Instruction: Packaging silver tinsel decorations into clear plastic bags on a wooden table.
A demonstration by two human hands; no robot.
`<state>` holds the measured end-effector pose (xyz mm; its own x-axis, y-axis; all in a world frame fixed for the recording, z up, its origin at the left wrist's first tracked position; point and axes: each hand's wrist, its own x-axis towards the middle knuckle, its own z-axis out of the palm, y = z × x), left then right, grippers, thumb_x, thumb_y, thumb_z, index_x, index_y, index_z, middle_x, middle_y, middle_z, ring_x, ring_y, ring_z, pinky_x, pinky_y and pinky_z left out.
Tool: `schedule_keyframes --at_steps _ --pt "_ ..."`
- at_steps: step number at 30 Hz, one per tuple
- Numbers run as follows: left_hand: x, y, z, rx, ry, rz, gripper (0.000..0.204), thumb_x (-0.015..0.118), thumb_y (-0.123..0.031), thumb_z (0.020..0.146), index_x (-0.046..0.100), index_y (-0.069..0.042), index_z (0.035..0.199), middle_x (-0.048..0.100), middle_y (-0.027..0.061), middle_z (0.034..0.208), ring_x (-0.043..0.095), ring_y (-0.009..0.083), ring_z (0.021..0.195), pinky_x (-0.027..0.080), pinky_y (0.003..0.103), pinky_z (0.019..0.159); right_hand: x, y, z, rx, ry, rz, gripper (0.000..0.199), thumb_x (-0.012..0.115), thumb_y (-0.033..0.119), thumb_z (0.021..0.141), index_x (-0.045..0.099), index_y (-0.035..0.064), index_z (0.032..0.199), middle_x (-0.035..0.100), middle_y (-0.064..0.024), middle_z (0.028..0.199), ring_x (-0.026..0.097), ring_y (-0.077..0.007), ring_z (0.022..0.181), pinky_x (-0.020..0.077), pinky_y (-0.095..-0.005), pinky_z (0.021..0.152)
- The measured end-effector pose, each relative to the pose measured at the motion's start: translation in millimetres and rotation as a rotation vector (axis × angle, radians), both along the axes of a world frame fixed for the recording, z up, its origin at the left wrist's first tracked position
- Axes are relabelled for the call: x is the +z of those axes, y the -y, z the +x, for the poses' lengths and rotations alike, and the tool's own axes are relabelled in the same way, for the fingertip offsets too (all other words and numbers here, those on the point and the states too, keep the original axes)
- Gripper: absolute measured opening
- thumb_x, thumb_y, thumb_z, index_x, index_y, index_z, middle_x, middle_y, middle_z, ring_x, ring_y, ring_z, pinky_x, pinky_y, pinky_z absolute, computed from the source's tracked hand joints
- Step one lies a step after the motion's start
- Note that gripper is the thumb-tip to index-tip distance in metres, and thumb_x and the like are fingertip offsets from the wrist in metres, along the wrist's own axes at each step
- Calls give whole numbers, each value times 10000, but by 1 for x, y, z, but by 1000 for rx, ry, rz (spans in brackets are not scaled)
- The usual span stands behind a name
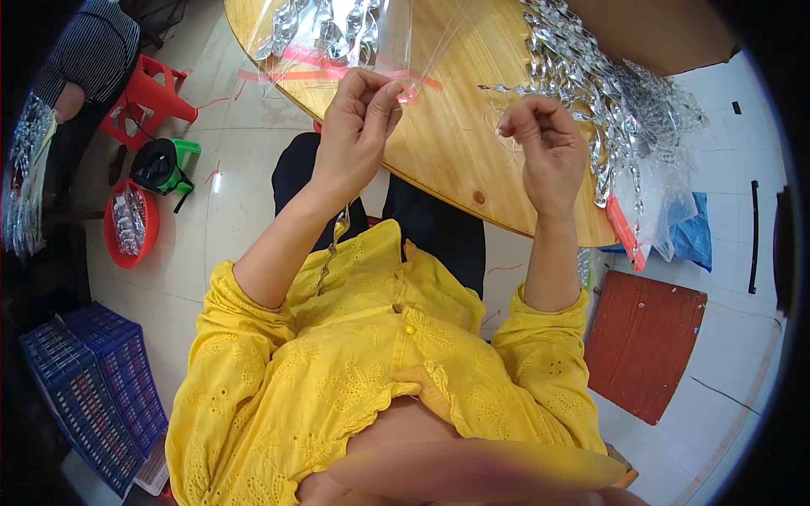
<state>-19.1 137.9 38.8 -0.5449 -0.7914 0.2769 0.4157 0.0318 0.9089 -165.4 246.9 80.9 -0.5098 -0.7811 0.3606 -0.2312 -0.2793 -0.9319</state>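
Over the round wooden table (460,148), left hand (354,135) pinches shut on the edge of a clear plastic bag (396,38) with a red strip. Right hand (548,148) curls its fingertips around a thin silvery piece (498,88), beside the heap of silver pieces (599,93).

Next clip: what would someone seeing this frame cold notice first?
Probably the bright yellow blouse filling the lower middle, with both bare forearms rising to a round wooden table. The left hand pinches a clear plastic bag with a red strip at the table's near edge, while the right hand holds something thin beside a glittering heap of silvery pieces at upper right. A red basin sits on the floor at left.
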Motion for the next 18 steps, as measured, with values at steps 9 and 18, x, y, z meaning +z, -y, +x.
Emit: schedule_keyframes --at_steps 9,18 --pt "4 -10 0 -14 -21 -4 68 436 -80 865 404 -26 840 404 -25 626 346 24 527 283 154 474 -21 -5 37 383 531 491 273 450 266 862 551 22 933 543 -3 722 439 -43 562 328 -152 506" --pt "0 -22 3 30 206 -206 77 477 -48 833 428 -6 792 433 18 560 386 58 505 330 193 472 -28 13 38 54 839 -18 167 541 154 813 565 17 906 529 -15 712 429 -50 551 324 -163 478"
